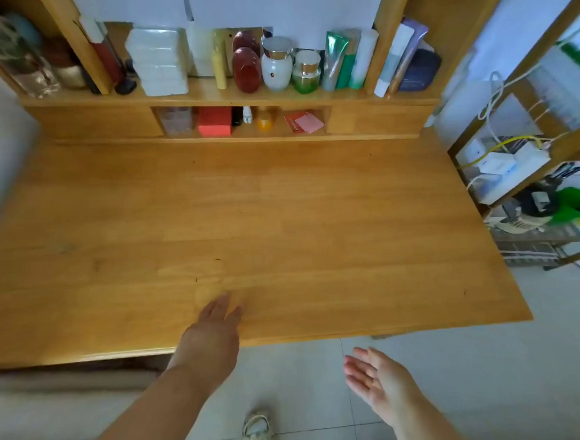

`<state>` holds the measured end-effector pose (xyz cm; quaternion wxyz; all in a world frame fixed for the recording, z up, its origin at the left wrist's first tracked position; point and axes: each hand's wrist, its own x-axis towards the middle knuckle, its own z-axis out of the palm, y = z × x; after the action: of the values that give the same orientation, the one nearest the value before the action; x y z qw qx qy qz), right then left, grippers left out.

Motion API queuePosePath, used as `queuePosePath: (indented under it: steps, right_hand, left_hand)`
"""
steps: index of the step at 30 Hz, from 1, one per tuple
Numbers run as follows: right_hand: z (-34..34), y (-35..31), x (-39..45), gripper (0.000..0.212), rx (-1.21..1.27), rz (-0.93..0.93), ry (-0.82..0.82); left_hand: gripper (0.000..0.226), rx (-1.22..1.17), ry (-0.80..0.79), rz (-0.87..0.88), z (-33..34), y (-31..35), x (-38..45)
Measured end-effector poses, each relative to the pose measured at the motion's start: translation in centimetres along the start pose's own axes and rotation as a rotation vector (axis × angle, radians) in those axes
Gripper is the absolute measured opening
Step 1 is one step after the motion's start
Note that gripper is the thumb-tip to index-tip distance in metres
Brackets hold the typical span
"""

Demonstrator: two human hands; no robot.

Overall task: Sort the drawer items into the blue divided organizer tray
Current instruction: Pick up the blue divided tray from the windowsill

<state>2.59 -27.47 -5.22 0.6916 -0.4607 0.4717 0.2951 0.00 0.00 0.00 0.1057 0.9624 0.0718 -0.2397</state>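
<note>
Over a wooden desk (pixel 281 203), two bare hands.
Left hand (pixel 209 336) reaches flat, fingers straight; right hand (pixel 377 377) hangs relaxed, holding nothing.

bottles (pixel 277 65) and tubes (pixel 340 59) line the shelf (pixel 206 93) behind the wooden desk (pixel 248 205).

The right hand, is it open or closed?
Open: the right hand shows straight, spread fingers and holds nothing, above the floor.

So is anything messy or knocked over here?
Nothing looks spilled or broken. On the shelf, the green tube and the books lean instead of standing straight, and two cards lie crooked in the cubby. Both the left hand and right hand are empty. No blue tray is in view.
</note>
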Motion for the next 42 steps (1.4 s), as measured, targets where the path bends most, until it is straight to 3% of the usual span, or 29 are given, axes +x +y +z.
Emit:
queuePosePath:
  steps: [3,7,15,27,29,31,33,36,37,39,42]
  right_hand:
    - [0.5,0.0,3.5,0.053,0.237,0.037,-0.064]
    - [2.3,0.5,6.8,0.065,0.463,0.060,-0.165]
    - [1.6,2.7,8.6,0.092,0.573,0.043,-0.299]
    - [-4.9,9.6,4.6,0.091,0.524,0.034,-0.211]
    - [-5.9,9.9,3.3,0.074,0.313,0.034,-0.203]
    - [-7.1,9.6,1.6,0.041,-0.142,-0.146,-0.116]
    - [-9.0,8.4,0.3,0.011,-0.675,-0.612,0.075]
    - [-11.4,4.2,-1.1,0.018,-1.252,-1.313,0.275]
    - [-12.0,2.4,-1.0,0.030,-1.466,-1.376,0.287]
    - [-12.7,-0.4,-0.2,0.051,-1.833,-1.191,0.279]
    - [-13.1,-1.3,1.1,0.041,-1.869,-1.070,0.272]
  left_hand:
    - [0.054,-0.046,0.069,-0.028,1.1,0.1,0.4]
    - [0.054,-0.067,0.138,-0.059,2.1,0.1,0.5]
    - [0.053,-0.049,0.230,-0.049,3.2,-0.2,0.3]
    - [0.068,-0.111,0.260,0.003,5.1,-0.2,-1.3]
    - [0.055,-0.109,0.341,0.095,6.8,0.2,-3.8]
    - [0.049,-0.028,0.356,0.230,8.9,0.6,-6.7]
    - [0.056,0.106,0.276,0.266,11.0,0.1,-8.6]
    - [0.070,0.188,0.207,0.152,12.1,-0.7,-8.6]
    - [0.067,0.180,0.213,0.117,12.2,-1.0,-8.3]
    - [0.048,0.096,0.193,0.038,12.0,-1.6,-7.8]
    - [0.030,0.002,0.185,-0.009,11.7,-1.4,-7.2]
